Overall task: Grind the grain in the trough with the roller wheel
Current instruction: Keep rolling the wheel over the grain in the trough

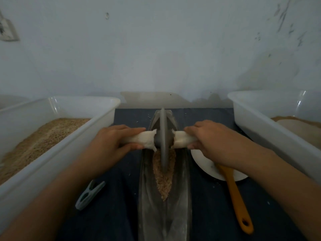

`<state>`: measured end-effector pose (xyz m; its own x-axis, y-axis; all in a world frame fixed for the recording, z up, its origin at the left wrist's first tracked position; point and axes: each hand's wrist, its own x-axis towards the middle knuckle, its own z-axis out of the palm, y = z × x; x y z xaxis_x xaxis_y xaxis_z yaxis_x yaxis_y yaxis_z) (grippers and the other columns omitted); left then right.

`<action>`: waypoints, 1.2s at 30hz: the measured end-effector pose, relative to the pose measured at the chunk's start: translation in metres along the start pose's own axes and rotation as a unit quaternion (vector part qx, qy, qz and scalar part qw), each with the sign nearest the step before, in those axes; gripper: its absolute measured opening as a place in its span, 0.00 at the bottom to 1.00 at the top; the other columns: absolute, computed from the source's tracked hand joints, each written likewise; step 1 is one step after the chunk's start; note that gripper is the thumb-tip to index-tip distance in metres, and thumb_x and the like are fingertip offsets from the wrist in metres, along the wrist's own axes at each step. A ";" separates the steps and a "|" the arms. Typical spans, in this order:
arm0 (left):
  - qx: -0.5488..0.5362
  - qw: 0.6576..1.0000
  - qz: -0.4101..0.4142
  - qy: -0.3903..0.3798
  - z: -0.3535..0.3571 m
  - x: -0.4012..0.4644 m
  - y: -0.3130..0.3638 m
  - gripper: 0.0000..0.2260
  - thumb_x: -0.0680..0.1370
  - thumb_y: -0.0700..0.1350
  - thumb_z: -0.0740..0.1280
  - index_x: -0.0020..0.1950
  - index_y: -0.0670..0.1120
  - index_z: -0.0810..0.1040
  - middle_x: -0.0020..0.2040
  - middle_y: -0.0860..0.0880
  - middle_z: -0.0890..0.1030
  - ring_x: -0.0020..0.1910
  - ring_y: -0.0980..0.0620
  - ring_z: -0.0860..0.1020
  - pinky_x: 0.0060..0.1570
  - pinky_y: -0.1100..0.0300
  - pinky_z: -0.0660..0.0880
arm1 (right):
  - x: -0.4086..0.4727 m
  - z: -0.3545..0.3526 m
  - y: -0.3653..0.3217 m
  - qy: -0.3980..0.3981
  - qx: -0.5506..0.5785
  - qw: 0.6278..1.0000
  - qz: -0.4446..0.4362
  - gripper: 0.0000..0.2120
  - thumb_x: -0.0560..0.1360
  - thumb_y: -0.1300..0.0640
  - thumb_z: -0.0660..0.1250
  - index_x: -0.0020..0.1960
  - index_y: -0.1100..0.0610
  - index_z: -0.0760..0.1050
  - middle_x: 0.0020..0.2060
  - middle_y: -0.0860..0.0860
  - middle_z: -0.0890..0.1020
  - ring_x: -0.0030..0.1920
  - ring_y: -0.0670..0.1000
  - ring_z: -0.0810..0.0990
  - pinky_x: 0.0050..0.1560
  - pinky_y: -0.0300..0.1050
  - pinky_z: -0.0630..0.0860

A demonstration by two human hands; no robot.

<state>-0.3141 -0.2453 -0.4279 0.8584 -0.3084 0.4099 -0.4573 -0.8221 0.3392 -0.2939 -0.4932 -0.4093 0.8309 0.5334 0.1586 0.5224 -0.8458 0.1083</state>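
Grey roller wheel [163, 136] in trough [149, 197], both hands' grip [111, 141] [206, 136] clamped on its cloth-wrapped handles; no legible writing.

A pale, bluish-white wall [156, 49] fills the upper half, scuffed and flecked with dark marks toward the right; a light fitting of some kind [7, 30] sits at its far left edge; below lies a dark blue surface [213, 197]; the light is dim.
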 end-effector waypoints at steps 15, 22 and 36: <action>-0.045 0.997 -0.030 -0.052 -0.008 -0.004 0.002 0.17 0.73 0.53 0.67 0.57 0.70 0.71 0.46 0.61 0.79 0.46 0.62 0.77 0.44 0.71 0.68 | 0.000 -0.005 -0.003 -0.006 0.005 1.000 0.001 0.16 0.78 0.54 0.61 0.65 0.53 0.69 0.55 0.51 0.74 0.55 0.50 0.73 0.45 0.41 0.66; 0.047 0.997 0.020 0.063 0.009 0.004 -0.001 0.19 0.73 0.50 0.69 0.64 0.54 0.75 0.52 0.51 0.81 0.50 0.51 0.79 0.52 0.60 0.72 | 0.008 0.019 0.010 0.074 -0.002 0.997 0.011 0.25 0.79 0.51 0.59 0.74 0.53 0.56 0.63 0.51 0.70 0.61 0.50 0.66 0.55 0.41 0.63; -0.089 0.989 -0.008 -0.120 -0.023 -0.012 0.003 0.16 0.69 0.64 0.67 0.56 0.73 0.74 0.50 0.62 0.81 0.51 0.63 0.78 0.54 0.61 0.73 | -0.021 -0.027 -0.012 -0.086 -0.017 0.996 -0.027 0.14 0.77 0.48 0.63 0.59 0.53 0.73 0.51 0.52 0.78 0.50 0.51 0.77 0.47 0.44 0.73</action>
<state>-0.3307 -0.2331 -0.4124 0.8869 -0.4176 0.1977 -0.4579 -0.7373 0.4967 -0.3226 -0.4937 -0.3873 0.8237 0.5667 -0.0181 0.5630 -0.8136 0.1450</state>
